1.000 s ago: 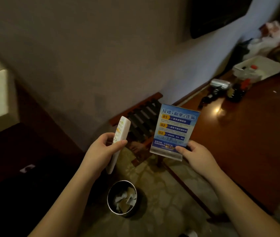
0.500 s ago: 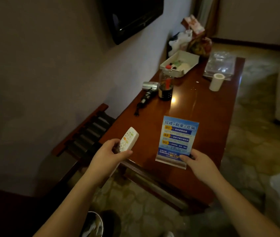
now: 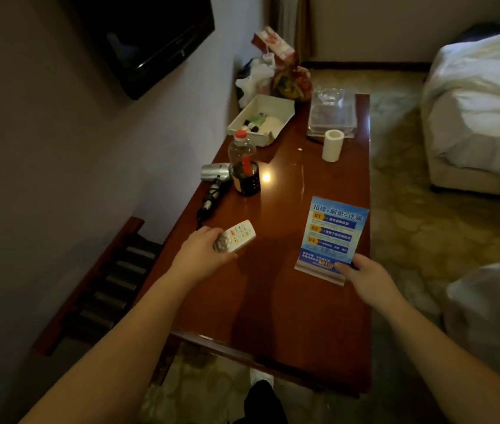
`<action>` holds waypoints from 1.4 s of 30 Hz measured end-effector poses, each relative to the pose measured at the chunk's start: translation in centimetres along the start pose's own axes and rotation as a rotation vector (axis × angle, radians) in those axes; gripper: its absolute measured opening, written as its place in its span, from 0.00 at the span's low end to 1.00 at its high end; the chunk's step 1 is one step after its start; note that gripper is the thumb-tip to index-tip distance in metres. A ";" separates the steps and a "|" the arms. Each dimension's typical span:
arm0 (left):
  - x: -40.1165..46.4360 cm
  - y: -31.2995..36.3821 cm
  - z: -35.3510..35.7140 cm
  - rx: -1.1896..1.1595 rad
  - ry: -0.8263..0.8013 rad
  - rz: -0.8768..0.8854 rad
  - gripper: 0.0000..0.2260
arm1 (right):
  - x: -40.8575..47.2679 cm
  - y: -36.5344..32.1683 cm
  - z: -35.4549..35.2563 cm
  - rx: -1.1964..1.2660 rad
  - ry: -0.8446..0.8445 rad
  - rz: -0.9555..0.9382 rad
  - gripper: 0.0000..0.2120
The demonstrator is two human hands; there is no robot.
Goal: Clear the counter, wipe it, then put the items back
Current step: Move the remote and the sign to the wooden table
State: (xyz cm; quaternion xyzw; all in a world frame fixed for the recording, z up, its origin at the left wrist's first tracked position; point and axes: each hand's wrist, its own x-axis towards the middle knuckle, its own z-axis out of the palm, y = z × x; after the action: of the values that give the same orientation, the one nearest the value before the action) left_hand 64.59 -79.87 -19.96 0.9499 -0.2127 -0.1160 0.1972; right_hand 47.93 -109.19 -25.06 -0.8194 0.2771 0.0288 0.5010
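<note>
Two hands have swung from beside the wall to above the wooden surface (image 3: 273, 316), each carrying an item.

Nearest, the left hand (image 3: 202, 255) grips the white remote (image 3: 238, 238) low over the wood, and the right hand (image 3: 364, 275) pinches the blue sign stand (image 3: 332, 237) by its base, upright near the right edge; both look about to be set back down. Farther off stand the bottle (image 3: 244, 169), hair dryer (image 3: 215, 179), paper roll (image 3: 332, 145) and white tray (image 3: 276, 107).
</note>
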 end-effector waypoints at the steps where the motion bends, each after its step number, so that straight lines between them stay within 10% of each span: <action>1: 1.7 -0.2 0.2 0.042 -0.010 0.027 0.30 | 1.0 0.0 -0.1 -0.002 0.017 0.016 0.07; 16: 21.7 -4.4 7.5 0.351 -0.289 0.296 0.30 | 17.0 -3.2 3.9 -0.003 0.116 0.173 0.09; 42: 27.7 -7.7 11.3 0.279 -0.169 0.278 0.31 | 33.6 -6.8 9.3 -0.185 0.102 0.199 0.12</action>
State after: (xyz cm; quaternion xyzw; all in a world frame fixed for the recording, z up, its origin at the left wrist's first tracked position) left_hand 88.39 -89.63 -37.11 0.9164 -0.3715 -0.1366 0.0593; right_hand 81.74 -113.39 -35.11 -0.8311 0.3781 0.0621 0.4030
